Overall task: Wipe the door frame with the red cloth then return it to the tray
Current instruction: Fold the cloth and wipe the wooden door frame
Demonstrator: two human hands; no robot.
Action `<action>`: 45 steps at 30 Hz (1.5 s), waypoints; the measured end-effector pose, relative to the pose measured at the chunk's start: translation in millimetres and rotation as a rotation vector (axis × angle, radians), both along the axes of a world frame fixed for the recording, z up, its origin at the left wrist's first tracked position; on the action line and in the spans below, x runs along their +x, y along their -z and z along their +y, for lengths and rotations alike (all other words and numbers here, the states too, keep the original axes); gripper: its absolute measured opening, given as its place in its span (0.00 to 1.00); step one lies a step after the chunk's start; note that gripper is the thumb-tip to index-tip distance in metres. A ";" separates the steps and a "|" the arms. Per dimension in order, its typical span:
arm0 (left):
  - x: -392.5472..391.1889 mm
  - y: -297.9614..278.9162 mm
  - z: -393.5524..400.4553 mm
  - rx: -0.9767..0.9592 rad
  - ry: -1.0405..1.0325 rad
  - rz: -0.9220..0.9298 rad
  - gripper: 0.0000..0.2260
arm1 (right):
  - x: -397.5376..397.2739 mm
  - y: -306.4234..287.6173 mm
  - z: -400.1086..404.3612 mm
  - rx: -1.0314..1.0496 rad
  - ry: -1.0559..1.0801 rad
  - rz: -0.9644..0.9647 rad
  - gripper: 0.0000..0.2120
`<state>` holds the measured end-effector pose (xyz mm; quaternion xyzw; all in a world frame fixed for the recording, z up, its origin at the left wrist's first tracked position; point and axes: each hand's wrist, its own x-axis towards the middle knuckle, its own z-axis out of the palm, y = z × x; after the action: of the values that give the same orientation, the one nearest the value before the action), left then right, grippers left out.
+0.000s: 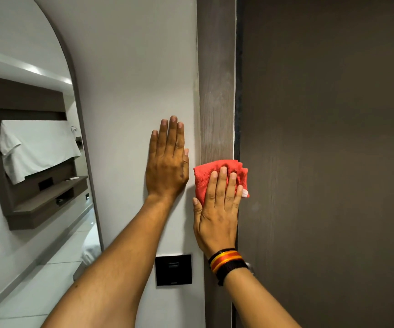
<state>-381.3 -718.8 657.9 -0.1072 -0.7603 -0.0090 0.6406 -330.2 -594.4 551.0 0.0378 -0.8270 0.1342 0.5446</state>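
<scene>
We see the door frame (217,102) running upright through the middle, the door (321,138) at its three o'clock and the wall (132,67) at its nine. Our right hand (217,209) lies flat over the cloth (214,172), pressing it on the frame. Our left hand (168,162) rests flat on the wall, just beside the cloth at its nine o'clock. A switch plate (173,269) sits on the wall at six o'clock from the left hand. A mirror (25,138), it seems, leans far left.
</scene>
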 end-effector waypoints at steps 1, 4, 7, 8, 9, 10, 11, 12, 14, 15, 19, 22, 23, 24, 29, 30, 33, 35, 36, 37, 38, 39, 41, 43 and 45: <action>-0.6 0.1 -0.1 0.000 0.000 0.003 0.26 | -0.4 -8.9 -0.8 -0.003 -0.002 0.012 0.33; -1.6 0.2 -0.1 0.002 -0.003 0.013 0.26 | -5.4 -51.6 -2.7 -0.014 0.007 0.068 0.32; -0.6 -0.3 0.3 0.003 0.003 0.009 0.26 | -9.4 -85.2 -3.9 -0.045 -0.001 0.102 0.33; -0.2 -0.8 0.2 0.003 0.006 0.011 0.26 | -10.3 -87.9 -3.6 -0.044 -0.007 0.109 0.33; 0.5 -1.1 0.3 0.002 0.008 0.011 0.26 | -10.2 -85.8 -2.2 -0.037 -0.011 0.112 0.33; 1.3 -1.2 0.0 0.000 0.005 0.012 0.26 | -9.5 -80.5 -1.0 -0.027 -0.015 0.108 0.33; 1.9 -1.0 0.5 -0.003 0.000 0.013 0.26 | -8.1 -71.8 0.4 -0.018 -0.016 0.095 0.33; 2.3 -1.0 0.8 -0.003 -0.005 0.012 0.26 | -6.3 -60.8 0.8 -0.013 -0.013 0.078 0.33; 2.0 -1.1 0.2 0.000 -0.010 0.003 0.26 | -2.4 -36.4 0.6 -0.012 -0.008 0.044 0.33; 1.8 -1.1 0.0 0.000 -0.014 0.001 0.26 | -0.4 -26.4 1.0 -0.010 -0.008 0.033 0.33; 1.0 -0.1 0.5 -0.007 -0.036 0.013 0.26 | 0.9 -19.9 -0.7 -0.002 0.012 0.016 0.33; -0.1 0.2 0.3 -0.005 -0.019 0.021 0.26 | -1.0 -52.9 -5.2 -0.013 0.026 0.041 0.33; -0.3 -0.2 0.4 -0.005 -0.014 0.026 0.26 | -2.7 -71.2 -6.5 -0.022 0.030 0.063 0.33; -0.8 -0.7 0.8 -0.007 -0.011 0.033 0.26 | -4.2 -91.6 -7.3 -0.035 0.032 0.088 0.33; -3.3 -0.1 -0.3 -0.020 -0.024 0.033 0.27 | -7.1 -146.8 -9.2 -0.071 0.017 0.136 0.32; -3.0 0.1 -0.5 -0.015 -0.021 0.031 0.27 | -6.5 -140.1 -8.1 -0.064 0.006 0.133 0.33; -1.3 -0.6 0.4 -0.008 0.003 0.034 0.26 | -2.7 -99.8 -3.6 -0.042 -0.001 0.099 0.33; -1.1 -0.6 -0.2 -0.008 0.004 0.028 0.26 | 0.1 -74.2 -2.2 -0.025 -0.006 0.053 0.33; -1.2 -0.1 0.0 -0.008 -0.004 0.031 0.26 | 0.5 -68.3 -1.4 -0.015 -0.006 0.043 0.33; -1.2 0.3 -0.2 -0.006 -0.011 0.035 0.26 | 0.2 -67.3 -1.7 -0.010 -0.004 0.038 0.33; -1.6 -0.3 0.4 -0.003 -0.012 0.037 0.26 | -0.3 -71.6 -1.7 -0.012 -0.003 0.041 0.33; -1.9 -0.6 0.1 -0.002 -0.006 0.035 0.27 | -0.4 -79.3 -2.2 -0.012 0.000 0.050 0.33; -2.7 -0.2 -0.2 -0.011 0.004 0.043 0.26 | -2.5 -105.4 -3.7 -0.008 0.014 0.087 0.33; -3.3 -0.6 0.8 -0.017 0.000 0.058 0.25 | -6.1 -142.0 -5.2 -0.019 0.033 0.132 0.32; -3.4 -0.3 -0.3 -0.006 0.034 0.054 0.24 | -8.9 -176.4 -5.9 -0.036 0.036 0.161 0.32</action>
<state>-384.7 -719.1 658.2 -0.1224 -0.7407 -0.0146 0.6604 -339.1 -600.4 727.4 0.0237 -0.7785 0.1357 0.6123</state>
